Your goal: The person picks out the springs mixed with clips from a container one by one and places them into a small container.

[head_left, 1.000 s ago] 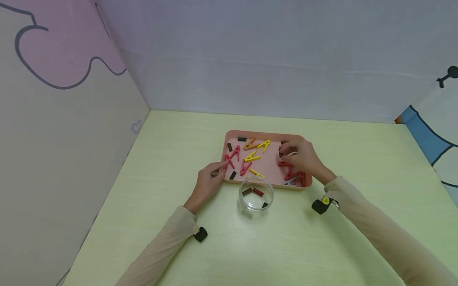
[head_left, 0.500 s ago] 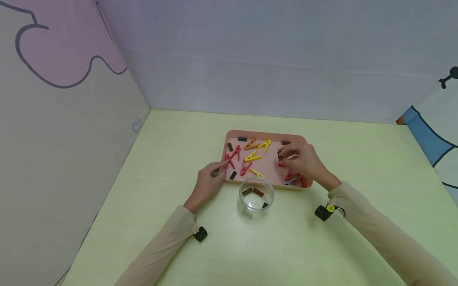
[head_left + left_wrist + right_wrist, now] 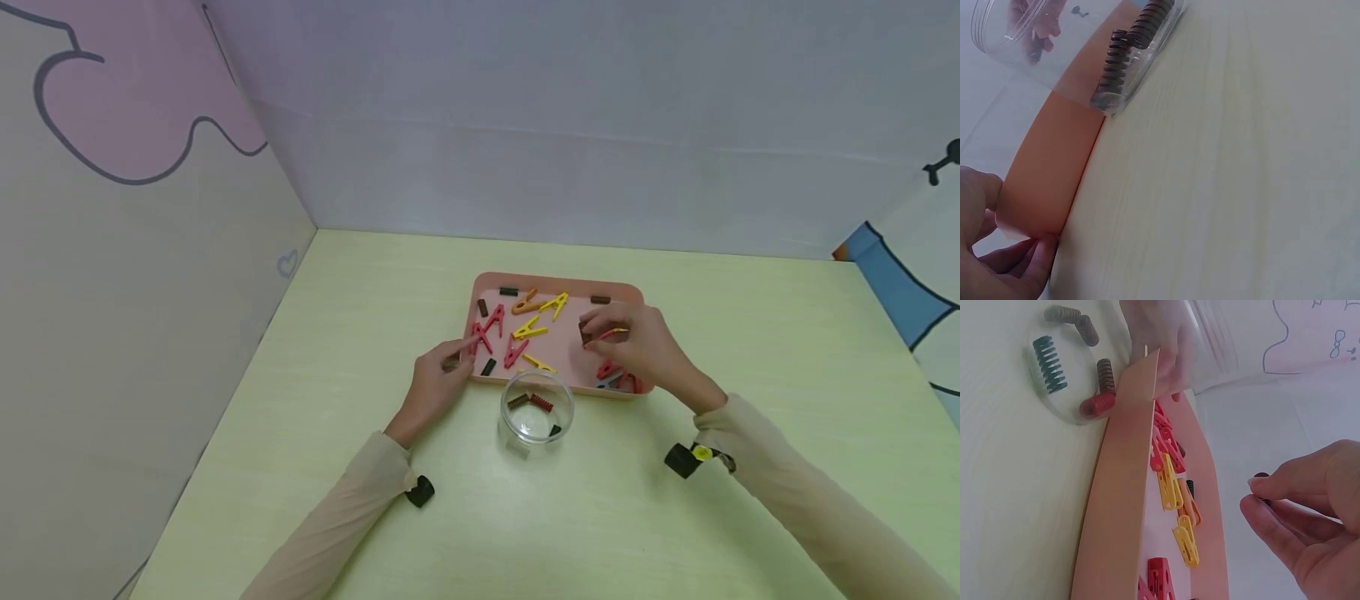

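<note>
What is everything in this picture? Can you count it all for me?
Table: one, pale yellow-green, under everything
Wall panels: at least two, pale with cartoon drawings, around the table
Tray: one, pink, on the table
Clothespins: at least ten; three yellow, one orange, one grey, others red; in the tray
Tray springs: four visible, dark or brown, in the tray
Tub: one, clear, in front of the tray
Tub springs: at least three; red, brown, dark; inside the tub
Held piece: one, dark brown, probably a spring, in the right grip
Wrist cameras: two, black, at the cuffs
Sleeves: two, beige, on both arms
Left grip: one, bare, holding the tray's near-left corner
Right grip: one, bare, over the tray's right side
</note>
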Demonstrator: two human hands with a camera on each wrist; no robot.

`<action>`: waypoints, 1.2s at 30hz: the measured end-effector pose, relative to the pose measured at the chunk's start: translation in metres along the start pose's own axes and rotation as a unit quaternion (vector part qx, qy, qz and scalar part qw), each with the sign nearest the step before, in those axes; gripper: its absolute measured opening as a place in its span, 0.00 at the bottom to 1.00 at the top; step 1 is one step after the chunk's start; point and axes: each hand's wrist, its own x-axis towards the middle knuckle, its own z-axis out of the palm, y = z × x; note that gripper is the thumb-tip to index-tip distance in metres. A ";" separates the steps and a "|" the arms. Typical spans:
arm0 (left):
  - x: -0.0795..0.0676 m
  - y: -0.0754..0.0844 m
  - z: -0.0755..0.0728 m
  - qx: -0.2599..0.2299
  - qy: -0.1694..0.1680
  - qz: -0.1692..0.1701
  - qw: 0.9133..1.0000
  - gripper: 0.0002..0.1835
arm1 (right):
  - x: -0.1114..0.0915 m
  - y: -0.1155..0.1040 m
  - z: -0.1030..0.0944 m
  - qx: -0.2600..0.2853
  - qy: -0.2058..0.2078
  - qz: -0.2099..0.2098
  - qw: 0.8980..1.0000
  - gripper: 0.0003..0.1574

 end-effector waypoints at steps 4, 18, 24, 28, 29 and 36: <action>0.000 0.000 0.000 0.008 -0.001 -0.006 1.000 0.18 | -0.004 -0.006 0.000 0.011 0.003 -0.014 1.000 0.09; 0.001 0.002 -0.001 0.025 0.009 0.003 1.000 0.16 | -0.015 -0.020 -0.002 0.055 0.006 -0.051 0.997 0.09; 0.002 0.002 0.000 0.027 0.019 0.018 0.999 0.15 | -0.019 -0.030 -0.003 0.061 -0.002 -0.061 0.996 0.10; 0.003 0.001 0.000 0.031 0.021 0.017 0.999 0.15 | -0.020 -0.033 -0.003 0.061 -0.008 -0.071 0.996 0.10; 0.003 0.001 0.000 0.032 0.022 0.016 0.999 0.14 | -0.020 -0.033 -0.003 0.059 -0.009 -0.072 0.996 0.10; 0.003 0.002 0.000 0.032 0.022 0.021 0.999 0.15 | -0.024 -0.041 -0.002 0.047 -0.023 -0.084 0.995 0.12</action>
